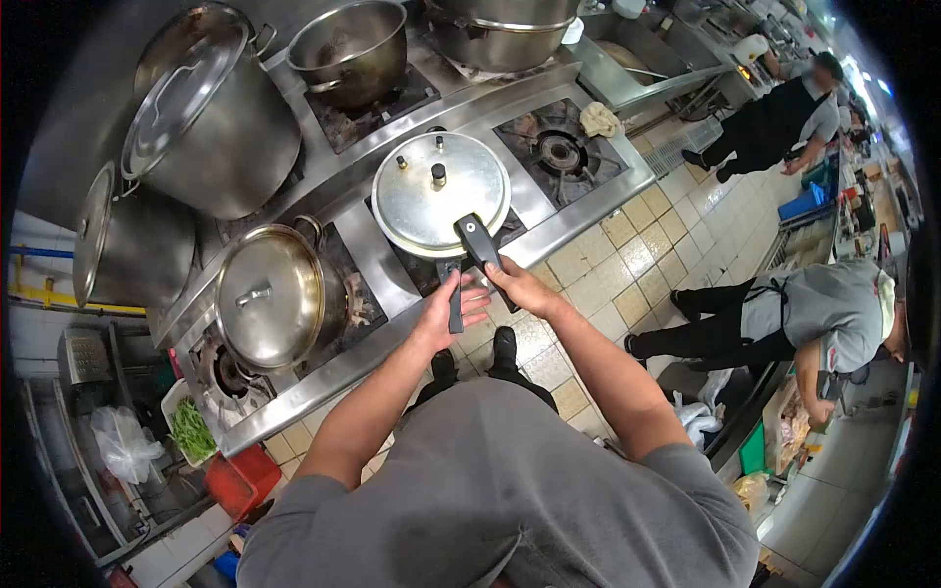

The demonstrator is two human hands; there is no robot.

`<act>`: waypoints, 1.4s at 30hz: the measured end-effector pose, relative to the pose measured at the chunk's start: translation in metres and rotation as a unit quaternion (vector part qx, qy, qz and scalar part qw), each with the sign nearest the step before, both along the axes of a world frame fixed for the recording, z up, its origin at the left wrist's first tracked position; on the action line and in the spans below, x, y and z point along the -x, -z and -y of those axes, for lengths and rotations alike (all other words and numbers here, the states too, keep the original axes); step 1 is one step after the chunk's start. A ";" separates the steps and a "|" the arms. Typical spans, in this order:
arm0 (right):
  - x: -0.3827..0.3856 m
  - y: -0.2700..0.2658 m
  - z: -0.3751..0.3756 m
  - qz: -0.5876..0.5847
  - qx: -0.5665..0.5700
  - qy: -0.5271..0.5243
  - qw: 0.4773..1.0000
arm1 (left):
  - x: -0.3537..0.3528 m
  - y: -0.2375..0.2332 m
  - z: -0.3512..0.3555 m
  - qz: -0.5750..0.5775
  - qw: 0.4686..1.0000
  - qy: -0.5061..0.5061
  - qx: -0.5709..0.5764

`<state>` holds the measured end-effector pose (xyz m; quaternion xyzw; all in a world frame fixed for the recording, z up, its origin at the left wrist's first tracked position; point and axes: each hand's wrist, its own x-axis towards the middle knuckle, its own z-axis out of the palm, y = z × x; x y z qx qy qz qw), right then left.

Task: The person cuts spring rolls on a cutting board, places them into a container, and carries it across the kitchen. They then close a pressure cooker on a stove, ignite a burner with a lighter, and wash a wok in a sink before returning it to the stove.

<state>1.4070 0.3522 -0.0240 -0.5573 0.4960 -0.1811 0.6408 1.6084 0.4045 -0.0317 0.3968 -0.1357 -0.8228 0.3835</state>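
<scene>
A pressure cooker (417,191) stands on the stove's front edge, with a shiny round lid that carries a black-capped valve (438,174). Two black handles jut toward me, out of line with each other. My right hand (524,287) is wrapped around the upper one, the lid handle (476,240). Below and to the left, my left hand (453,312) has its fingers spread, palm up beside the lower handle (456,309), its thumb close along it.
Left of the cooker sits a lidded pot (260,304), with tall stockpots (221,137) behind. A cloth (599,120) lies by the right burner (559,152). Greens fill a crate (176,397) at lower left. Two people work on the right, one at a counter (833,461).
</scene>
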 end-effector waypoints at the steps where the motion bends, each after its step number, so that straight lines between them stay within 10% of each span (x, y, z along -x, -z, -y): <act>1: -0.003 -0.001 -0.004 -0.002 -0.003 -0.003 1.000 | 0.000 0.001 -0.001 -0.002 1.000 -0.003 -0.003; 11: -0.012 0.004 -0.014 0.141 -0.077 0.093 0.983 | 0.006 -0.007 -0.001 -0.044 0.999 -0.004 -0.023; 21: 0.007 -0.056 0.003 -0.014 -0.096 -0.033 0.995 | -0.002 -0.003 0.002 0.028 0.999 0.024 -0.041; 27: -0.021 -0.002 -0.018 -0.112 0.085 0.101 0.985 | 0.007 0.007 0.007 0.080 0.996 -0.035 -0.031; 35: 0.021 -0.028 0.010 0.060 -0.151 0.065 0.985 | -0.012 0.010 0.005 0.033 0.997 0.068 0.016; 36: 0.012 -0.043 0.006 0.058 -0.134 0.180 0.973 | -0.014 0.007 0.005 0.024 0.998 0.058 0.002; 42: -0.028 -0.007 -0.014 0.191 -0.109 0.128 0.967 | -0.011 0.003 0.002 0.013 0.998 0.040 -0.037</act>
